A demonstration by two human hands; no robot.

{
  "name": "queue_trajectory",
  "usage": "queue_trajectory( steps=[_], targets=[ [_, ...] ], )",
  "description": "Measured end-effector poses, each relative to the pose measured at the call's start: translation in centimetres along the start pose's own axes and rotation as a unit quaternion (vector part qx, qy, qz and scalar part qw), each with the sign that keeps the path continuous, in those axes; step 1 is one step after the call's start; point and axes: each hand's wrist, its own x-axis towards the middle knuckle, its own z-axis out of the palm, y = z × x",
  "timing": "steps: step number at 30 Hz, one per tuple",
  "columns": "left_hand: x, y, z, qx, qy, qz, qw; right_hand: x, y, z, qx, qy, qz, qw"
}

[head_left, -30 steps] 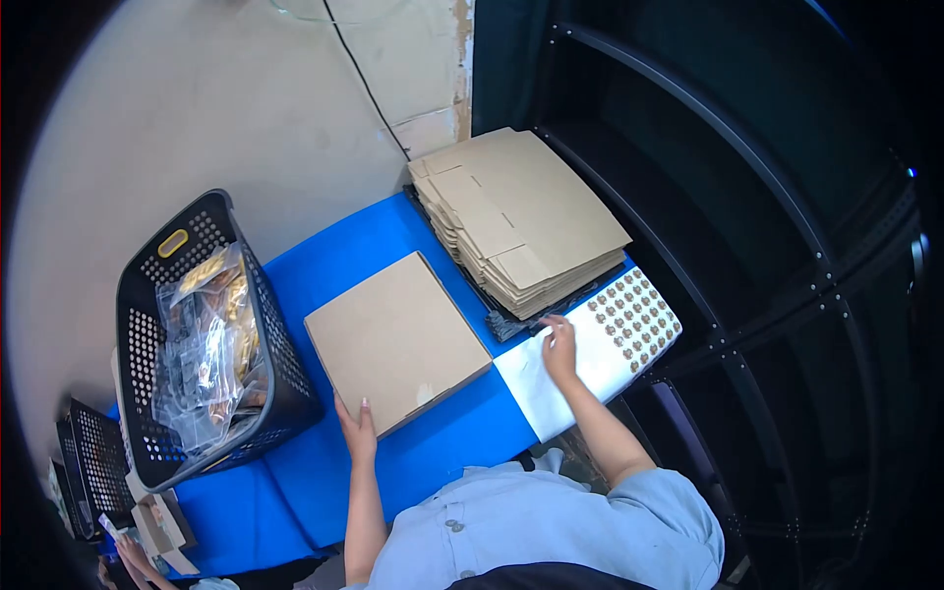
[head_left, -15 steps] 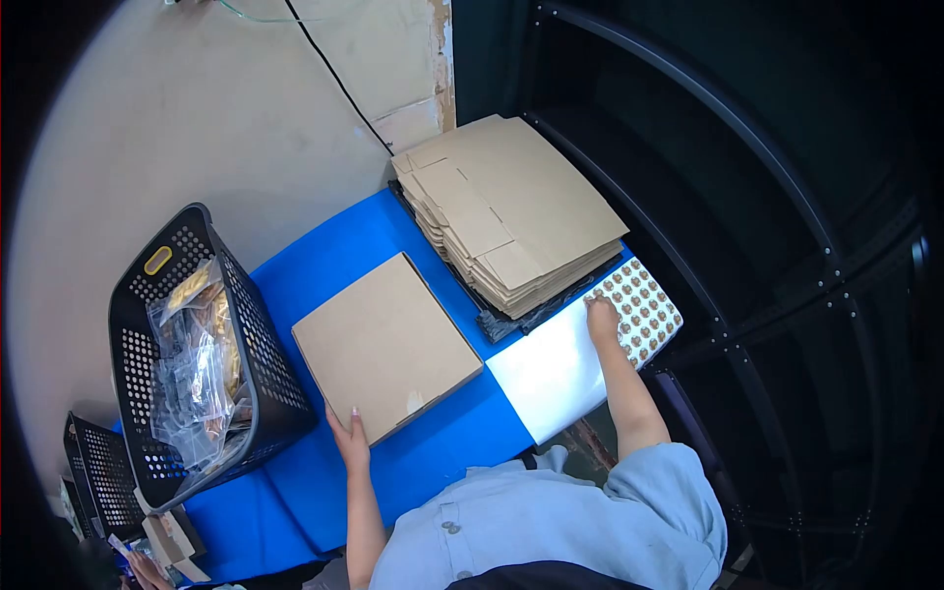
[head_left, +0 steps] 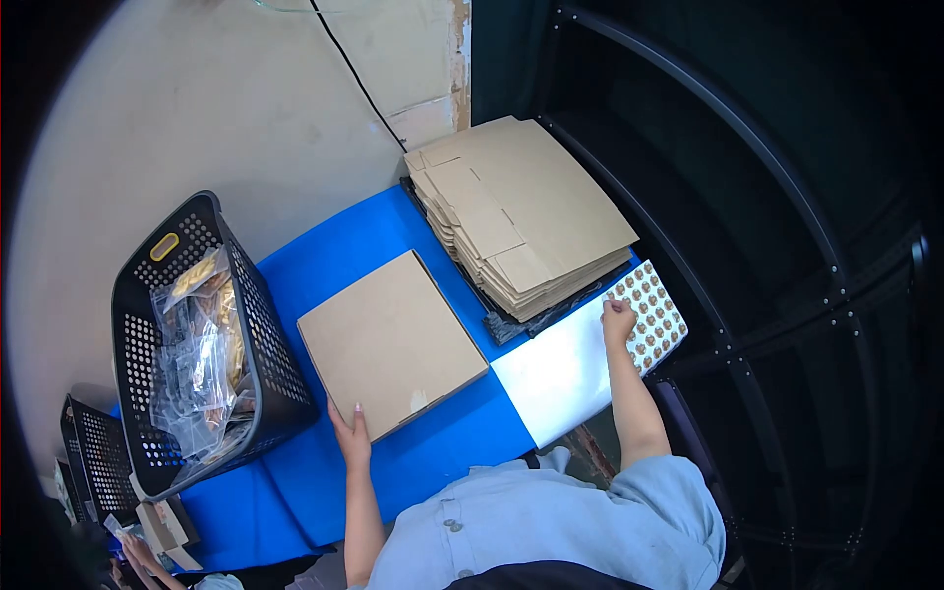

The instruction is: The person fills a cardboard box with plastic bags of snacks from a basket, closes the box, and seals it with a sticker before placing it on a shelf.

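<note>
A closed, flat brown cardboard box (head_left: 393,339) lies on the blue-covered table in front of me. My left hand (head_left: 351,436) grips its near left corner, the thumb against the side and the fingers along the edge. To the right is a white sheet of round brown stickers (head_left: 651,320), printed in rows; its left part is bare white. My right hand (head_left: 618,321) is over the border between the bare part and the stickers, fingers pinched together. Whatever is between those fingertips is too small to make out.
A stack of folded cardboard boxes (head_left: 526,206) stands behind the sheet. On the left, a black perforated basket (head_left: 280,344) holds clear plastic packets (head_left: 197,359). Another person's hand (head_left: 143,560) shows at the lower left beside a second basket (head_left: 98,452). Black shelving (head_left: 708,295) borders the right.
The whole view has shifted slightly. My right hand's fingers have curled more tightly over the sticker sheet. My left hand stays on the box. The other person's hand has moved a little upward.
</note>
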Motion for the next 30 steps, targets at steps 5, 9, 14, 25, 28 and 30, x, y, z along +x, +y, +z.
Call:
queue_trajectory(
  steps=[5, 9, 14, 25, 28, 30],
  targets=[
    [-0.1, 0.3, 0.0, 0.003, -0.007, -0.005, 1.0, -2.3, -2.5, 0.6, 0.175, -0.054, 0.109, 0.977],
    [-1.1, 4.7, 0.2, 0.196, 0.11, 0.105, 0.969, -6.3, -6.8, 1.3, 0.261, -0.163, 0.109, 0.945],
    [-2.5, 10.1, 2.0, 0.106, -0.031, 0.154, 0.982, -16.8, -14.2, 2.0, 0.251, -0.352, 0.044, 0.901],
    [-4.6, 15.1, 3.1, -0.319, -0.35, -0.148, 0.868, -29.1, -24.4, -1.4, 0.055, -0.389, -0.575, 0.718],
    [-4.9, 15.9, 2.2, -0.316, -0.298, -0.097, 0.895, -30.3, -24.7, -1.7, 0.075, -0.4, -0.468, 0.785],
    [-5.2, 16.2, 1.7, -0.313, -0.261, -0.081, 0.91, -31.3, -24.5, -1.6, 0.09, -0.415, -0.357, 0.832]
  ],
)
